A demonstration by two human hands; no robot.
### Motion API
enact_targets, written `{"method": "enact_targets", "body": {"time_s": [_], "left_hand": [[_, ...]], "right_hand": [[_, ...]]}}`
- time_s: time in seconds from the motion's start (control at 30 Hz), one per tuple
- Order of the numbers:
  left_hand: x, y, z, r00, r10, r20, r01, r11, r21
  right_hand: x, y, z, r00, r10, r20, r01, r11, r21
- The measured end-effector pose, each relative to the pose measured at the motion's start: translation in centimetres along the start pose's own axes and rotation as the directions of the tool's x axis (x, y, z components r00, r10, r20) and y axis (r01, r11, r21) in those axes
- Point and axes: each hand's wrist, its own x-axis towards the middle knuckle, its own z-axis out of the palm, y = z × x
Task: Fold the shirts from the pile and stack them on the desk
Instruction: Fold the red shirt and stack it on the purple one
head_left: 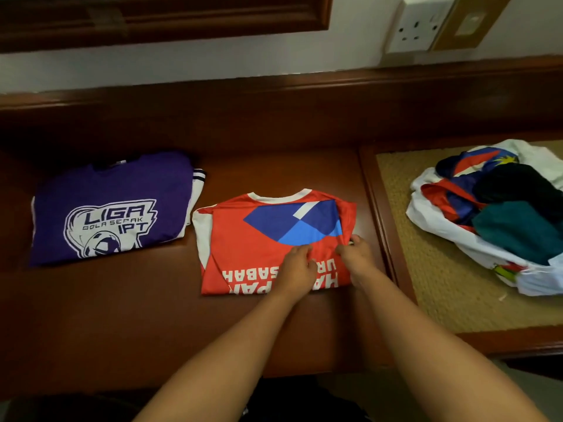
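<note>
The red shirt (268, 239) lies on the counter (122, 315) in the middle of the view, collar away from the person, already folded to a compact rectangle with white lettering along its near edge. Both hands are on its right half: the left hand (297, 264) has its fingers curled down onto the cloth near the middle, and the right hand (356, 254) pinches a gathered bit of fabric close to the right edge, so each grip is closed on the shirt rather than lying flat.

Just to the left, the purple shirt (106, 205) sits folded on top of a white garment (196, 190) whose striped edge peeks out, so a stack of at least two looks finished. The red one seems nearly done and has not yet joined that stack.

Well to the right, on a woven mat (426, 263), the pile (493, 217) of unfolded clothes waits, several pieces deep by the look of it, so much of the job remains.
</note>
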Motion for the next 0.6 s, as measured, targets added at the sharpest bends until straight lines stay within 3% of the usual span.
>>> {"method": "enact_targets", "body": {"time_s": [0.1, 0.2, 0.33, 0.43, 0.6], "left_hand": [[1.1, 1.8, 0.1, 0.983, -0.176, 0.047, 0.182, 0.96, -0.212], [2.1, 2.9, -0.8, 0.958, -0.262, 0.117, 0.285, 0.828, -0.483], [3.1, 3.1, -1.7, 0.947, -0.283, 0.152, 0.318, 0.751, -0.579], [3.3, 2.9, -1.6, 0.935, -0.33, 0.127, 0.347, 0.789, -0.507], [3.0, 3.7, -1.6, 0.952, -0.305, -0.007, 0.275, 0.867, -0.416]], "right_hand": [[-1.7, -1.2, -0.3, 0.987, -0.109, 0.116, 0.096, 0.989, 0.114], [-4.0, -2.5, -0.5, 0.946, -0.169, 0.277, 0.13, 0.98, 0.152], [-5.9, -2.0, -0.1, 0.889, -0.088, 0.449, -0.044, 0.96, 0.275], [-6.2, -1.2, -0.4, 0.917, -0.008, 0.4, -0.145, 0.925, 0.351], [-5.8, 0.5, -2.5, 0.981, 0.032, 0.189, -0.104, 0.917, 0.386]]}}
